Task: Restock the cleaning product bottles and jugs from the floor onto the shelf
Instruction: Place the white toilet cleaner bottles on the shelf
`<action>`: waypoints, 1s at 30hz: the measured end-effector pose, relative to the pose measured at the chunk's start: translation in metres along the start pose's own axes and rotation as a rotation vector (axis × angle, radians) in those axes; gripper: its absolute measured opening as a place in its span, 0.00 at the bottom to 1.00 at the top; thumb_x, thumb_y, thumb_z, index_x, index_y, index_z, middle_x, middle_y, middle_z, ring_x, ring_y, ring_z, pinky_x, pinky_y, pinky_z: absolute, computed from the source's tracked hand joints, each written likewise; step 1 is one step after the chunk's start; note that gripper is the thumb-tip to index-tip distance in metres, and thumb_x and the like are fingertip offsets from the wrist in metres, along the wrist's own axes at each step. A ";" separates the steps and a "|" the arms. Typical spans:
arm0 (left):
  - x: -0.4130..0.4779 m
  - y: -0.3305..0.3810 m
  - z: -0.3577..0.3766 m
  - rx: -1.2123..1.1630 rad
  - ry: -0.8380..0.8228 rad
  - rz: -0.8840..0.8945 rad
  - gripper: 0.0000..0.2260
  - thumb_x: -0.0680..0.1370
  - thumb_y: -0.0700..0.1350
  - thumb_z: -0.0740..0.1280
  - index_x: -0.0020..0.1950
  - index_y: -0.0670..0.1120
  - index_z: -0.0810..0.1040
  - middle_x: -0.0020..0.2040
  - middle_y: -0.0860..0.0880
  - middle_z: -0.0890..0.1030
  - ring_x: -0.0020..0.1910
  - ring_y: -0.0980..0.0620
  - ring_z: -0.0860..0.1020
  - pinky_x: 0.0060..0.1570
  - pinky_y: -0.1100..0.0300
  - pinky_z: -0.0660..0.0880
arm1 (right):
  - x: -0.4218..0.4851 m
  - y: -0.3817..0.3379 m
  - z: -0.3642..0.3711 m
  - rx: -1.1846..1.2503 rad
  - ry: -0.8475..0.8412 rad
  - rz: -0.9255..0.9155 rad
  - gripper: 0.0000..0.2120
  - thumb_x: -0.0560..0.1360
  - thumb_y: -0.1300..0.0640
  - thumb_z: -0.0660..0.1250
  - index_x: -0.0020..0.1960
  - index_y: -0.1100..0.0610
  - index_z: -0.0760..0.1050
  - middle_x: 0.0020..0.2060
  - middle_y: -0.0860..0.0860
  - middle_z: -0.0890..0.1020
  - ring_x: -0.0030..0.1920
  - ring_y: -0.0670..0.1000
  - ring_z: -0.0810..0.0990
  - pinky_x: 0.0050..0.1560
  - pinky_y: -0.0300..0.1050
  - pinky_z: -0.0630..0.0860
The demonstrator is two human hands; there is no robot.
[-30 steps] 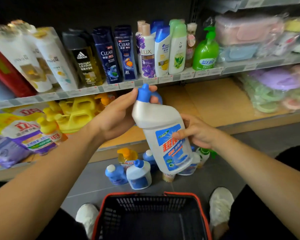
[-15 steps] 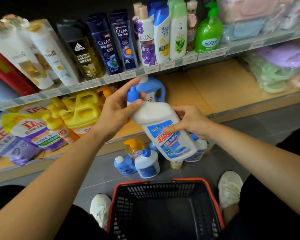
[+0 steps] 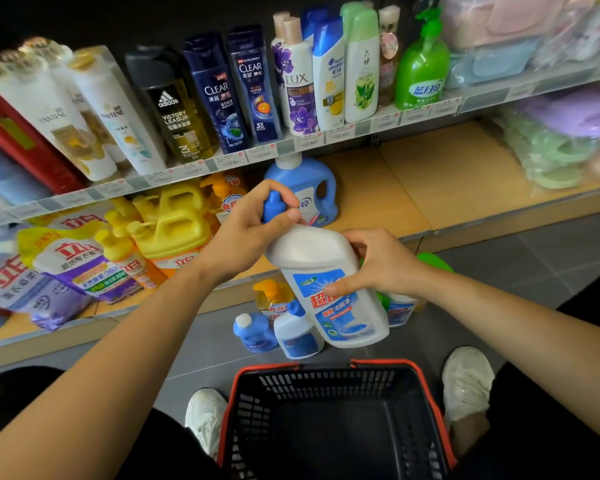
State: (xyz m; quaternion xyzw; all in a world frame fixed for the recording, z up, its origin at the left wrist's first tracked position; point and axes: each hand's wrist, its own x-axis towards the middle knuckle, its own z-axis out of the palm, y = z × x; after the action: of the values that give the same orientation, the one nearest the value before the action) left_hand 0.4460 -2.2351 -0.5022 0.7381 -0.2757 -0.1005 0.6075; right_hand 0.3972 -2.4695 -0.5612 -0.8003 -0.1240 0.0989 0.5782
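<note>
Presently the left grip [image 3: 253,230] is clenching round the blue cap [image 3: 272,206] of the white cleaner bottle [image 3: 326,282], while the right grip [image 3: 378,268] is grasping the bottle's body, fingertips lying on the label. The bottle is hanging in the air between them, tilted, with the cap uppermost and leaning away from the person.

A second ago the left grip's fingers were lying straight along the neck. They are now curling fully over the cap, and the bottle is sitting nearer the lower shelf [image 3: 378,195]. Judgement: the bottle is being secured for placing and is not yet shelved.

Just beyond the cap a blue jug [image 3: 305,188] is standing on that shelf, with bare board on the right grip's side of it. Below the grips, floor bottles [image 3: 298,336] are awaiting restocking. The held bottle and the right grip are covering some, so no count is possible. A green object [image 3: 433,261] behind the right wrist is cut off and cannot be identified. Nearest the person, a basket [image 3: 326,379] is standing.
</note>
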 end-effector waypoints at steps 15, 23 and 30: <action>0.001 -0.008 0.013 -0.248 0.273 -0.011 0.07 0.79 0.46 0.70 0.57 0.52 0.84 0.48 0.48 0.85 0.50 0.47 0.81 0.56 0.49 0.77 | 0.001 0.003 -0.001 0.278 -0.147 0.115 0.23 0.62 0.59 0.83 0.56 0.59 0.82 0.51 0.56 0.86 0.53 0.58 0.86 0.53 0.58 0.83; 0.001 -0.011 0.014 -0.187 0.499 0.048 0.13 0.78 0.41 0.73 0.62 0.48 0.82 0.56 0.50 0.86 0.58 0.52 0.83 0.53 0.62 0.79 | 0.003 0.003 0.000 0.307 -0.051 0.146 0.20 0.62 0.61 0.83 0.52 0.55 0.83 0.50 0.55 0.87 0.51 0.57 0.86 0.48 0.55 0.84; -0.017 -0.028 0.020 -0.150 0.121 -0.297 0.23 0.76 0.48 0.73 0.70 0.51 0.74 0.60 0.50 0.84 0.59 0.50 0.83 0.54 0.54 0.82 | 0.005 -0.004 -0.013 0.369 0.138 0.176 0.24 0.60 0.54 0.82 0.54 0.55 0.82 0.48 0.52 0.87 0.48 0.55 0.87 0.41 0.48 0.83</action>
State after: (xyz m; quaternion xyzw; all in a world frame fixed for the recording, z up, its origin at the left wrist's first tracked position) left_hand 0.4298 -2.2396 -0.5367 0.7279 -0.1183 -0.1646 0.6550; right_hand 0.4050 -2.4784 -0.5538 -0.6936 0.0066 0.1150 0.7111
